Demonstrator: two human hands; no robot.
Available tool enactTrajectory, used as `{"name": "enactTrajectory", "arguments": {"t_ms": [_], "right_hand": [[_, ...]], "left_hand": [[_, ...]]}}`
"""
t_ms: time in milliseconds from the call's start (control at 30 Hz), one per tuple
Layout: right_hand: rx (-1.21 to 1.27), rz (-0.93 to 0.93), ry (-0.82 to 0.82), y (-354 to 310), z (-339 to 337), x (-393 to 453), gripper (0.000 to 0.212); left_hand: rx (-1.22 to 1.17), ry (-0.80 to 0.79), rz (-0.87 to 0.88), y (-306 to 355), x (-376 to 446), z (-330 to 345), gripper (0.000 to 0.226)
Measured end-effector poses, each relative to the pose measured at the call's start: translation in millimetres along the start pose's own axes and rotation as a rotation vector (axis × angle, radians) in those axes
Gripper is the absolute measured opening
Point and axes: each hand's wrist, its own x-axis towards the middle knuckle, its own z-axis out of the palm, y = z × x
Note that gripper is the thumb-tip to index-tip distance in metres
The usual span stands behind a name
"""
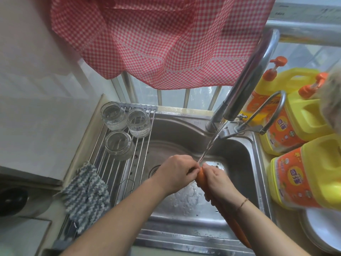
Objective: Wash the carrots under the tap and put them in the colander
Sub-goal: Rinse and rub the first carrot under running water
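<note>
Both hands meet over the sink (238,154): I see my left hand (175,174) pinching the carrot (200,177) top, my right hand (217,181) wrapped around it just below, wrist bent inward. Tap (247,78) water strikes the carrot's top.

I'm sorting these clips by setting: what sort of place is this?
Most likely a home kitchen, at the sink. A steel sink with a running tap, glass jars on a drying rack, and yellow dish-soap jugs beside it show that. Both hands hold a carrot under the water.
</note>
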Motion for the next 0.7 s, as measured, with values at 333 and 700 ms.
{"name": "enactTrajectory", "arguments": {"t_ms": [333, 700], "right_hand": [[0.073, 0.051, -0.078, 3, -2, -8, 0.044], [0.09, 0.046, -0.1, 4, -2, -13, 0.044]], "left_hand": [[-0.143, -0.091, 0.04, -7, 1, -6, 0.014], [-0.092, -0.059, 0.054, -5, 0, -4, 0.015]]}}
